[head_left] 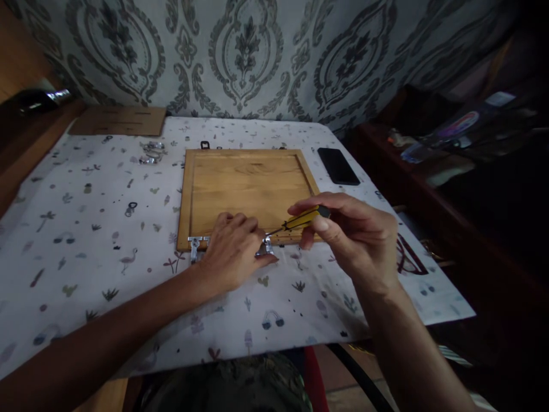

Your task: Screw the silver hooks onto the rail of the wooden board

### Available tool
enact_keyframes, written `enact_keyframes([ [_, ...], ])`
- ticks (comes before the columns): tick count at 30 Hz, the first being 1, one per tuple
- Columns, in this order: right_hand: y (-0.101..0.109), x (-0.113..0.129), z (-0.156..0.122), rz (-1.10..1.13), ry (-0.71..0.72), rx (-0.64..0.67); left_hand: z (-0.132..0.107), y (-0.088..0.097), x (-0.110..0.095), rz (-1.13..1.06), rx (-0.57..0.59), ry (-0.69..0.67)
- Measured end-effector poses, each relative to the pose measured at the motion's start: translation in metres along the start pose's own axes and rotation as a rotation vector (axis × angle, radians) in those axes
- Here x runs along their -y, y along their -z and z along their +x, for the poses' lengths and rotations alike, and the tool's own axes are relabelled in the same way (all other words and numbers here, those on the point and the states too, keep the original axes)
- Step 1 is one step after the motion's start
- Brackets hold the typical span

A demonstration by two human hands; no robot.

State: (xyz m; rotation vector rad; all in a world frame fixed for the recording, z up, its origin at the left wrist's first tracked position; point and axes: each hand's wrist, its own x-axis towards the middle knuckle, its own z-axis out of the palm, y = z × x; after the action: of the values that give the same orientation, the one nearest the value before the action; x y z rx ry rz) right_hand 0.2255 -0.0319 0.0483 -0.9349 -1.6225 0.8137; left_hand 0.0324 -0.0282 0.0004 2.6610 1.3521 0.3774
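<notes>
In the head view, the left hand (234, 252) lies palm down at lower centre, its forearm rising from the lower left; its fingers curl over the near edge of the wooden panel (249, 186), though whether they grip it I cannot tell. The right hand (364, 240), right of centre, pinches the yellow-and-black screwdriver (303, 218), whose long axis slopes down leftward, tip at the metal hinge (266, 248). The mid-frame panel's long axis runs left to right.

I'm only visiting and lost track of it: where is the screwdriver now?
In the head view, the yellow-and-black screwdriver is just right of centre, held in the right hand, its tip at the metal fitting by the left hand.
</notes>
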Motion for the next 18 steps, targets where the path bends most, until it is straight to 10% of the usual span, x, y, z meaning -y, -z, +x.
enact_keyframes([
  [18, -0.0040, -0.0043, 0.0008, 0.018, -0.003, -0.094, -0.0004, -0.0009, 0.0020, -0.017, -0.008, 0.005],
])
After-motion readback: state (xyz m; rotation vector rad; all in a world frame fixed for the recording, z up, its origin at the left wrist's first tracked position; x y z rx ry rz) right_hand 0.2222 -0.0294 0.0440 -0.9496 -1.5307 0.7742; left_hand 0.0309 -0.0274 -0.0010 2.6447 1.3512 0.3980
